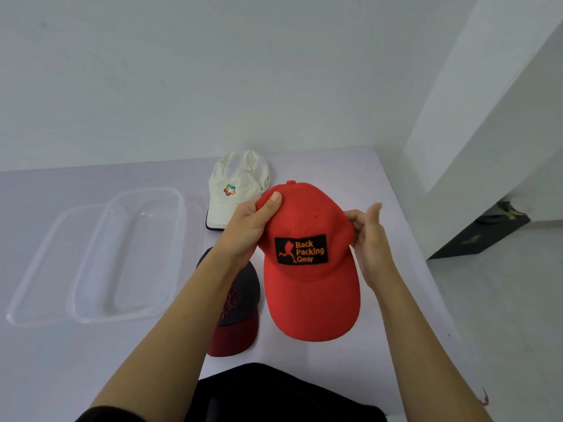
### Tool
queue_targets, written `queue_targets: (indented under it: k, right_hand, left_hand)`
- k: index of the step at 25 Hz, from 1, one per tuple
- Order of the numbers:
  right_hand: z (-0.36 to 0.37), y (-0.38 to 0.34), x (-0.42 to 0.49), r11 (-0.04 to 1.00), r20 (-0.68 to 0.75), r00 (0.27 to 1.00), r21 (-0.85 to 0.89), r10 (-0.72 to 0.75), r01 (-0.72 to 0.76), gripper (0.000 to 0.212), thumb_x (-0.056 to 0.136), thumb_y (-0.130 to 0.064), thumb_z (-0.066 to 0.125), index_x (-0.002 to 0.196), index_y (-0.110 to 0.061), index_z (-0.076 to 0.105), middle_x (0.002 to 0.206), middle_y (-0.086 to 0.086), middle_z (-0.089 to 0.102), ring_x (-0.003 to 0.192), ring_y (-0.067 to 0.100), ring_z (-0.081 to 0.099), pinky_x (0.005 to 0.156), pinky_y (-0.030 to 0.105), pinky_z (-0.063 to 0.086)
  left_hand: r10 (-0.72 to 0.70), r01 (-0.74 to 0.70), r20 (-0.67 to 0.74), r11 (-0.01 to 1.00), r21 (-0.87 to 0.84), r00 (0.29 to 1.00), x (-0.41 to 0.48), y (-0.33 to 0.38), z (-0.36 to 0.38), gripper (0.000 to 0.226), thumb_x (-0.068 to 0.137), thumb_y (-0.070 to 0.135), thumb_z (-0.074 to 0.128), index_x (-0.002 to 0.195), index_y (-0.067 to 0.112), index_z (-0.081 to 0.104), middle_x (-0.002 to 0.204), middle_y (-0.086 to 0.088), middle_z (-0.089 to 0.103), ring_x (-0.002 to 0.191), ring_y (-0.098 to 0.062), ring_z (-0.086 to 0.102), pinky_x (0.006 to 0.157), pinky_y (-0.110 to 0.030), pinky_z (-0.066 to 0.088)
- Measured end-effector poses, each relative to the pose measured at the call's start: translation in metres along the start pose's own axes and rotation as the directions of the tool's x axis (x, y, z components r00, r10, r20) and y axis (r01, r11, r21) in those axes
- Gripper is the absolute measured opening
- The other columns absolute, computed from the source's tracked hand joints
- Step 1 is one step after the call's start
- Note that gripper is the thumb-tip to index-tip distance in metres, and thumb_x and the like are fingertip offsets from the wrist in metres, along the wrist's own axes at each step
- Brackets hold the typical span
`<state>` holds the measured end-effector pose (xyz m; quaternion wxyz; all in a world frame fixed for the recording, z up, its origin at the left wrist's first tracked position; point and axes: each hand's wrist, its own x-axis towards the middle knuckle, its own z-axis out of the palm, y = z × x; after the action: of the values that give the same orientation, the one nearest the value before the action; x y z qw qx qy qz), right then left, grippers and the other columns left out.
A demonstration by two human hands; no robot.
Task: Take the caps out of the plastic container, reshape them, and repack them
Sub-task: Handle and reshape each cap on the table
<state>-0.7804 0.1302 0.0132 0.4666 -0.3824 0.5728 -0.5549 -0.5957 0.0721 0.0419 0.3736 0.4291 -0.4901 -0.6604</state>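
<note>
Caps lay out of the plastic container (128, 257), which sat open and empty toward the left side of the desk (380, 184) with its clear lid (36, 269) partly under it on the left. The desk was a pale lilac-white surface pushed against a plain white wall; past its right edge ran a light floor and a white pillar, with a dark box (481, 233) at its foot.

A red cap (310, 269) was held up over the middle of the desk, brim toward the person. Its black patch (301, 250) read "Back Packing Gear" in orange beside a running figure. The left hand (253, 226) was clamped on the crown's left side, thumb on top. The right hand (371, 239) pinched the crown's right side with some fingers while the others were spread loose.

Near the far edge rested a white cap (237, 184) with a multicoloured logo. A dark cap (237, 312) with a maroon brim lay near the front edge, partly hidden by the left forearm.
</note>
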Motion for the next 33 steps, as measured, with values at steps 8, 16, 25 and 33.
queue_targets:
  k: [8,16,25,33]
  right_hand:
    - [0.018,0.018,-0.013,0.984,0.006,1.000,0.174,0.027,-0.027,0.047,0.096,-0.047,0.032,0.084,-0.014,0.063,0.080,-0.001,0.066,0.075,0.009,0.063,0.069,0.023,0.052]
    - [0.003,0.007,0.002,0.996,0.383,0.923,-0.077,-0.020,0.053,0.044,0.079,-0.052,0.061,0.113,-0.024,0.060,0.110,-0.005,0.069,0.104,0.011,0.065,0.084,0.022,0.052]
    - [0.010,0.001,0.006,0.982,0.333,0.928,0.021,0.169,-0.186,0.055,0.079,-0.058,0.042,0.102,-0.016,0.067,0.102,0.008,0.074,0.099,0.021,0.069,0.087,0.033,0.055]
    - [0.009,0.058,0.019,0.884,-0.009,1.000,-0.467,0.016,-0.018,0.052,0.094,-0.050,0.041,0.055,-0.017,0.031,0.051,-0.003,0.034,0.050,0.012,0.034,0.053,0.028,0.030]
  left_hand:
    - [0.020,-0.022,-0.035,0.996,-0.082,0.999,0.002,-0.002,0.001,0.030,0.098,0.033,0.044,0.108,0.018,0.068,0.104,0.003,0.074,0.101,-0.010,0.068,0.081,-0.020,0.054]
    - [0.072,-0.073,0.015,0.976,0.207,0.997,-0.004,-0.003,0.014,0.033,0.096,0.032,0.050,0.112,0.008,0.067,0.105,-0.009,0.073,0.098,-0.017,0.069,0.086,-0.029,0.056]
    - [-0.055,0.063,-0.063,0.986,0.151,0.997,0.015,-0.019,0.009,0.065,0.077,0.070,0.048,0.087,0.007,0.061,0.087,-0.010,0.050,0.078,-0.023,0.047,0.073,-0.039,0.039]
    - [-0.029,0.113,-0.187,0.884,0.454,0.982,0.032,-0.071,0.001,0.050,0.096,0.047,0.042,0.061,0.011,0.042,0.053,0.002,0.032,0.051,-0.012,0.034,0.055,-0.028,0.031]
